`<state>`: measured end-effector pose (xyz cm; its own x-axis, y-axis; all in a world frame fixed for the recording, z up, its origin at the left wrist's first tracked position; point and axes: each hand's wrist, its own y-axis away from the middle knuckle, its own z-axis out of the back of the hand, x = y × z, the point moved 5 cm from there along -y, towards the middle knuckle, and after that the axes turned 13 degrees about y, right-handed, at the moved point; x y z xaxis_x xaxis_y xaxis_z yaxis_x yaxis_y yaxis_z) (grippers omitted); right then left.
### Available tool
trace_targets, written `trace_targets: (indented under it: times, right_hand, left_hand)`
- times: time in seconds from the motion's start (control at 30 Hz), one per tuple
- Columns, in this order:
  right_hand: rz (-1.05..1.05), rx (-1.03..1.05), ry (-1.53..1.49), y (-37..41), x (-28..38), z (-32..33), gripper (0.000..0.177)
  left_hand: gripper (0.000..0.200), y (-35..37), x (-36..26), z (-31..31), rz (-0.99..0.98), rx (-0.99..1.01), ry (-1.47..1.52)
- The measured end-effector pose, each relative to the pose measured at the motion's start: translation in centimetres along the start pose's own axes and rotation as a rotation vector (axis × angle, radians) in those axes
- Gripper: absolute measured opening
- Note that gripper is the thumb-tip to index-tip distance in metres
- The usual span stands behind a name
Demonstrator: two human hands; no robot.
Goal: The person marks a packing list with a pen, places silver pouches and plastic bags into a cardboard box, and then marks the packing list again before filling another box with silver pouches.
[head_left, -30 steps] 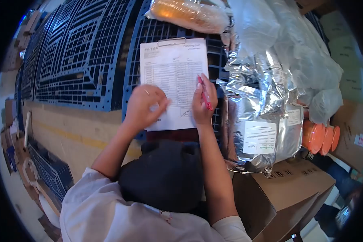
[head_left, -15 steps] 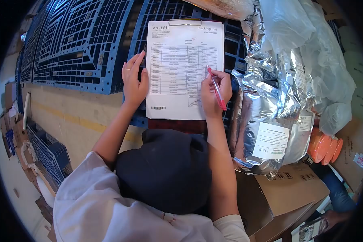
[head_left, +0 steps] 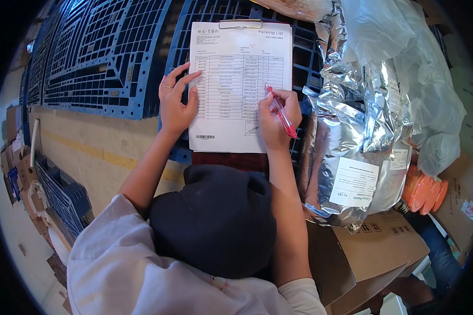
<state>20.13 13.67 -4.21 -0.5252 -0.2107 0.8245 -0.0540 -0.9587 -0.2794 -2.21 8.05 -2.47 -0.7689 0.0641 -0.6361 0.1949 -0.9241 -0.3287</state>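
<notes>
A printed packing list point(head_left: 228, 128) lies on a clipboard, under the metal clip point(head_left: 240, 24) at its top edge. My left hand point(head_left: 178, 105) rests along the sheet's left side, fingers spread, with two fingertips over the table of rows. In my right hand point(head_left: 279, 119) is a red pen point(head_left: 284, 116), its tip near the right-hand columns of the list. A dark red strip of the board point(head_left: 228, 161) shows below the paper. The clipboard lies over a blue plastic pallet point(head_left: 306, 68).
Silver foil pouches point(head_left: 333, 136) with white labels and clear plastic bags point(head_left: 431, 79) are piled on the right, by an orange object point(head_left: 424, 191). Below stands a cardboard box point(head_left: 381, 247). More blue pallets point(head_left: 97, 58) fill the upper left. Another person's leg point(head_left: 441, 257) shows lower right.
My left hand's fingers have shifted right onto the sheet and spread more. The pen tip has moved slightly left. The other person's hand at lower right has shifted.
</notes>
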Motion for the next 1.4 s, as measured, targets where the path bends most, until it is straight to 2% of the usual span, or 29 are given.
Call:
trace_targets:
  times: [0.07, 0.3, 0.4, 0.47, 0.5, 0.53, 0.57, 0.67, 0.7, 0.73, 0.83, 0.93, 1.03, 1.1, 1.13, 1.17, 1.2, 1.27, 1.3, 1.37, 1.4]
  right_hand:
    - [-0.07, -0.002, 0.033, 0.0, 0.0, 0.3, 0.015]
    - [-0.061, -0.099, 0.06, 0.3, -0.7, 0.3, 0.014]
    - [-0.072, -0.196, -0.053, 0.0, -0.3, 1.2, 0.015]
    - [0.147, -0.16, 0.031, -0.4, 0.8, 1.0, 0.019]
    - [0.165, -0.091, 0.056, -0.3, 1.3, 0.8, 0.024]
    - [0.18, -0.114, 0.052, -0.2, 1.6, 0.9, 0.024]
    - [0.25, -0.018, 0.179, 0.0, 1.9, 0.4, 0.025]
    - [0.36, 0.151, 0.489, 0.6, 2.8, -0.8, 0.029]
    - [0.325, 0.179, 0.456, 0.5, 2.7, -0.9, 0.033]
    - [0.329, 0.159, 0.453, 0.5, 2.7, -0.8, 0.033]
    - [0.299, 0.197, 0.459, 0.6, 2.8, -0.7, 0.033]
    - [0.332, 0.076, 0.432, 0.6, 2.8, -0.2, 0.03]
    - [0.348, -0.027, 0.339, 1.0, 2.6, 0.6, 0.026]
    - [0.158, 0.007, 0.245, 1.6, 3.1, 1.6, 0.013]
    - [-0.037, 0.096, 0.002, 2.2, 3.1, 1.6, 0.009]
    - [-0.029, 0.124, -0.032, 2.7, 4.2, 2.3, 0.008]
    - [-0.012, 0.189, -0.093, 2.9, 5.5, 3.1, 0.008]
    - [-0.005, 0.368, -0.104, 3.1, 6.8, 4.4, 0.01]
    - [-0.022, 0.362, -0.061, 2.3, 8.1, 6.1, 0.007]
    - [-0.021, 0.304, 0.036, 0.3, 11.2, 10.2, 0.002]
    - [0.0, 0.252, 0.09, -1.0, 12.2, 12.4, 0.007]
  left_hand:
    - [0.028, -0.1, -0.1, 0.0, -0.001, 0.0, 0.001]
    - [0.026, -0.1, -0.2, 0.1, -0.003, 0.004, -0.001]
    - [0.026, -0.2, -0.3, 0.2, 0.005, -0.015, 0.023]
    - [0.025, -0.2, -0.5, 0.3, -0.026, -0.038, 0.011]
    - [0.024, -0.3, -0.6, 0.4, -0.008, -0.048, 0.032]
    - [0.024, -0.3, -0.5, 0.5, 0.01, -0.055, 0.054]
    - [0.017, -0.2, -0.2, 0.6, -0.003, -0.071, 0.085]
    - [0.017, -0.5, 0.6, 1.1, -0.01, -0.167, 0.224]
    - [0.021, -1.4, 0.7, 1.2, -0.026, -0.2, 0.264]
    - [0.018, -2.7, 0.8, 1.2, -0.068, -0.193, 0.306]
    - [0.016, -9.8, -4.9, 0.5, -0.253, -0.068, 0.149]
    - [0.037, -16.6, -8.4, -2.0, -0.456, -0.089, -0.046]
    - [0.045, -21.3, -10.5, -3.8, -0.496, -0.028, -0.005]
    - [0.046, -22.6, -11.6, -5.0, -0.503, 0.004, 0.043]
    - [0.047, -22.9, -12.0, -6.1, -0.491, 0.054, 0.088]
    - [0.057, -22.9, -12.6, -7.0, -0.509, 0.088, 0.173]
    - [0.057, -22.4, -14.1, -7.5, -0.529, 0.094, 0.194]
    - [0.075, -20.9, -16.8, -8.3, -0.456, 0.095, 0.578]
    - [0.09, -20.3, -17.5, -9.4, -0.293, 0.181, 0.702]
    - [0.099, -20.0, -18.0, -11.9, -0.042, 0.174, 0.941]
    - [0.102, -20.0, -18.3, -13.1, 0.1, 0.158, 1.098]
